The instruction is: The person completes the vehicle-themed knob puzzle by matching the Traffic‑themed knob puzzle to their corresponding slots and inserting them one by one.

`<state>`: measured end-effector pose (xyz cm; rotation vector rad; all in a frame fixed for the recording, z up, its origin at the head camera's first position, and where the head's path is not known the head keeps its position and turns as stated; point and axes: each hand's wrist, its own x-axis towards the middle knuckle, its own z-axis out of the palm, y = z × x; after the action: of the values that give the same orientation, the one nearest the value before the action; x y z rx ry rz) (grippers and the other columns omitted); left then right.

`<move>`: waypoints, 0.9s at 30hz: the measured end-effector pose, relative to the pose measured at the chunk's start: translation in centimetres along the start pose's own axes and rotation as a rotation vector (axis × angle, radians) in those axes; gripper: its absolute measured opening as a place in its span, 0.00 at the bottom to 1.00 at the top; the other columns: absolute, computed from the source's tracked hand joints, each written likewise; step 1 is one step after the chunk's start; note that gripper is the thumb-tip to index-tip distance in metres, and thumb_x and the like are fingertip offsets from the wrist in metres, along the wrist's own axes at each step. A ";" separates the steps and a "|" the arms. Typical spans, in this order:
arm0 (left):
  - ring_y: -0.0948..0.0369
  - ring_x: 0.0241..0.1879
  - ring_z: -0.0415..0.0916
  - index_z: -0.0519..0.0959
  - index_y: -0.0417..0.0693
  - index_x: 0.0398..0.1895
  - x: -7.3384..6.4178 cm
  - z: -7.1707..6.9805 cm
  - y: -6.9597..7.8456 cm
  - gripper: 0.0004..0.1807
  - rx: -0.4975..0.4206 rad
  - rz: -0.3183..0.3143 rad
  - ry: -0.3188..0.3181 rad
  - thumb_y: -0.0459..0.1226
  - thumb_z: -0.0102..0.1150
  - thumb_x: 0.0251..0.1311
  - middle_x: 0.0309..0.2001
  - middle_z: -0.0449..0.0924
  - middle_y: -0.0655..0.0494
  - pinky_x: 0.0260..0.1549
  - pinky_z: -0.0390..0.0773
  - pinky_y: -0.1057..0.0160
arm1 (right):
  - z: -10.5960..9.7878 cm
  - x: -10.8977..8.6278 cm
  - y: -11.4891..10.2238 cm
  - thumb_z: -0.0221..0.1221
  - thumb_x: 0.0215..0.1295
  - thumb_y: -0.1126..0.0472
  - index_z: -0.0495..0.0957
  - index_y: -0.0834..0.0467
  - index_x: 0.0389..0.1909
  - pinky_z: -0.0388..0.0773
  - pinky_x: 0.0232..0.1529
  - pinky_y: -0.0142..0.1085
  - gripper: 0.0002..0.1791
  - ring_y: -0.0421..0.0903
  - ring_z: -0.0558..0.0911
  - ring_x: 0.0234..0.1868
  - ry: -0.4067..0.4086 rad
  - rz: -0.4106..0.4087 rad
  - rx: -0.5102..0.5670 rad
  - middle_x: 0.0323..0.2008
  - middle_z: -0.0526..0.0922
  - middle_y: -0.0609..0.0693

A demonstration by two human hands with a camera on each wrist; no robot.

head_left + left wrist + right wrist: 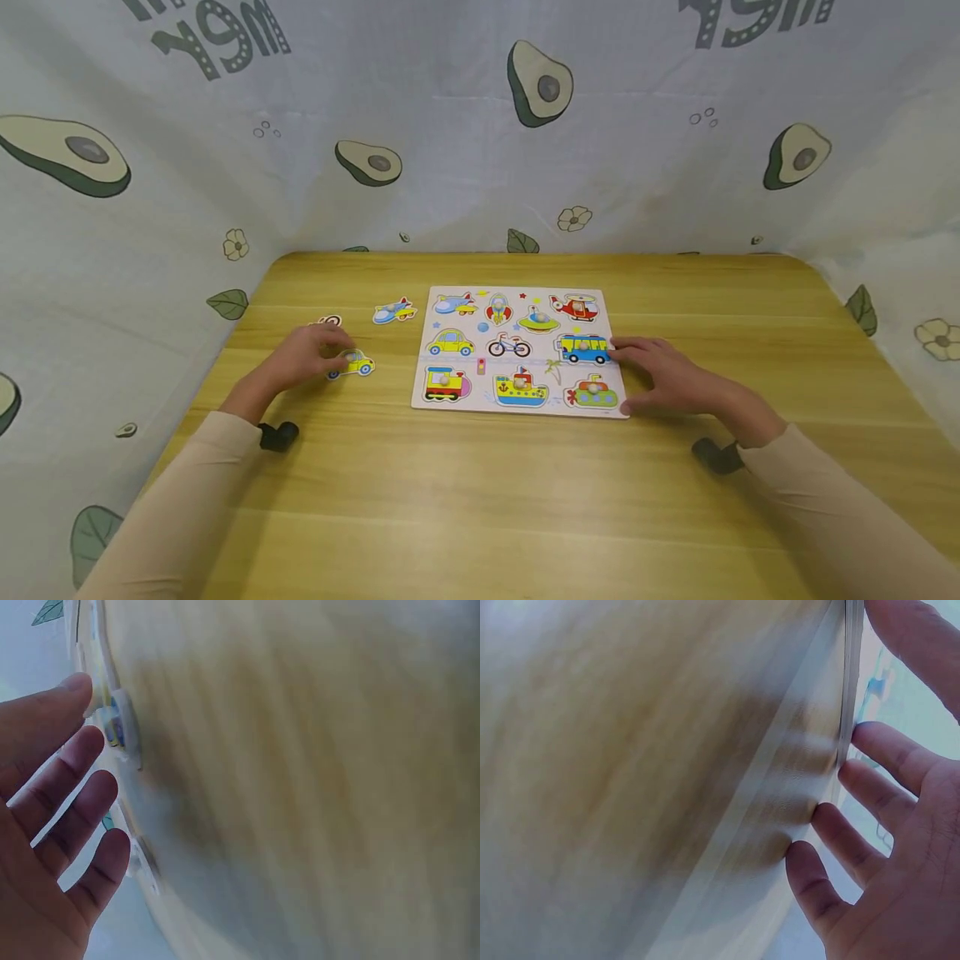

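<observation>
My left hand (307,357) pinches the yellow car puzzle piece (358,363) between thumb and fingertips, left of the puzzle board. The left wrist view shows thumb and index finger at the knob of the car piece (114,727), the other fingers spread. A loose airplane piece (393,311) lies close to the board. Beyond the left hand, another piece with a red-rimmed wheel (332,320) is mostly hidden. My right hand (671,377) touches the right edge of the puzzle board (486,393), fingers extended; in the right wrist view its fingertips (866,735) meet that edge.
On the board sit knobbed pieces, among them a bus (584,350), a boat (521,388) and a helicopter (577,307). Its car, airplane and bicycle pictures show no knobs. A wooden table (480,500) carries everything; an avocado-print cloth (450,83) hangs behind.
</observation>
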<state>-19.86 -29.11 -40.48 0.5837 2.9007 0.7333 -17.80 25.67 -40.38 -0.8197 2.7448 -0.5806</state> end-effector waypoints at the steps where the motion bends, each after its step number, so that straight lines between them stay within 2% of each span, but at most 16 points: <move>1: 0.42 0.55 0.77 0.86 0.39 0.42 0.0 0.1 -0.1 0.10 0.008 0.009 -0.005 0.31 0.67 0.56 0.47 0.84 0.41 0.60 0.72 0.40 | 0.1 0.0 0.1 0.74 0.50 0.47 0.70 0.66 0.66 0.63 0.63 0.66 0.46 0.67 0.63 0.67 0.002 -0.002 -0.008 0.70 0.66 0.65; 5: 0.45 0.49 0.78 0.86 0.40 0.40 0.0 0.4 -0.2 0.08 0.013 0.010 -0.014 0.31 0.67 0.57 0.46 0.83 0.43 0.54 0.75 0.42 | 0.0 0.0 0.1 0.74 0.50 0.47 0.70 0.65 0.66 0.62 0.64 0.66 0.46 0.68 0.62 0.67 -0.004 0.005 -0.003 0.70 0.65 0.65; 12: 0.45 0.50 0.77 0.86 0.40 0.39 -0.2 0.6 -0.2 0.06 -0.029 -0.016 -0.008 0.30 0.65 0.59 0.46 0.83 0.43 0.54 0.75 0.42 | 0.0 0.1 0.0 0.74 0.50 0.46 0.70 0.65 0.66 0.62 0.65 0.66 0.46 0.67 0.62 0.67 -0.010 0.003 0.003 0.70 0.65 0.65; 27: 0.46 0.49 0.78 0.86 0.40 0.36 -0.1 0.7 -0.4 0.04 -0.033 0.008 0.014 0.30 0.64 0.59 0.45 0.83 0.43 0.52 0.76 0.44 | -0.1 0.1 -0.2 0.74 0.51 0.46 0.69 0.65 0.67 0.61 0.65 0.66 0.46 0.68 0.62 0.68 -0.015 0.011 0.000 0.70 0.65 0.65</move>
<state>-19.74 -29.21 -41.32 0.5897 2.8948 0.7879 -17.79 25.54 -40.26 -0.8049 2.7339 -0.5701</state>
